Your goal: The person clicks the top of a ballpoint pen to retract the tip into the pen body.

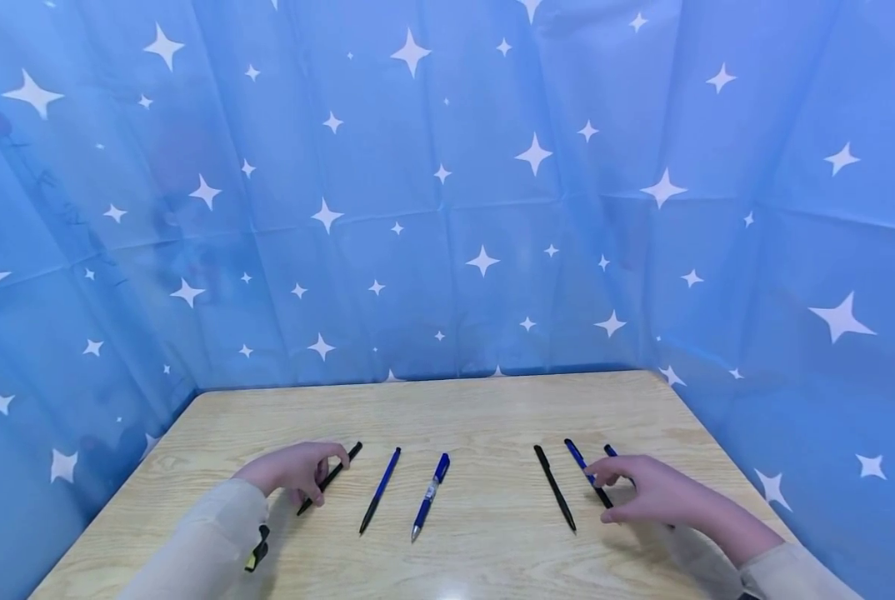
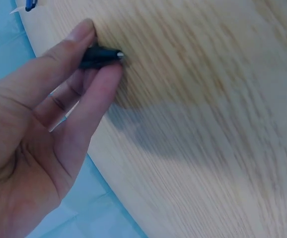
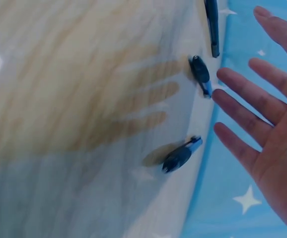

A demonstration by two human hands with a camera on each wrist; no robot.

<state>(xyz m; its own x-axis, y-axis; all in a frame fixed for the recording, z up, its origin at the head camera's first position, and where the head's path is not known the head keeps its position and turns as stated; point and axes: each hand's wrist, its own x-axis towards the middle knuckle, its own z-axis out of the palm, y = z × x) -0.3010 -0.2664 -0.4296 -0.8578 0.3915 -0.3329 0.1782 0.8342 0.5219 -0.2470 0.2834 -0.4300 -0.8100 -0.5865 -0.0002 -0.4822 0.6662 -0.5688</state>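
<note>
At the left of the table, my left hand [image 1: 292,469] pinches a black pen [image 1: 335,474] between thumb and fingers. The left wrist view shows that pen's tip [image 2: 106,56] poking out past the fingertips. My right hand [image 1: 646,493] hovers over the right side with its fingers spread and holds nothing. Under it lies a blue-and-black pen [image 1: 577,454], and another dark blue pen [image 1: 610,451] is mostly hidden by the hand. A black pen [image 1: 555,488] rests just left of these. In the right wrist view, several pens [image 3: 201,74] lie apart from the fingers.
Between the hands, a blue-and-black pen [image 1: 381,490] and a blue pen with a silver tip [image 1: 430,497] lie on the wooden table [image 1: 485,417]. Blue star-patterned curtain [image 1: 432,250] surrounds the table's back and sides. A dark strap [image 1: 258,550] shows at the left sleeve.
</note>
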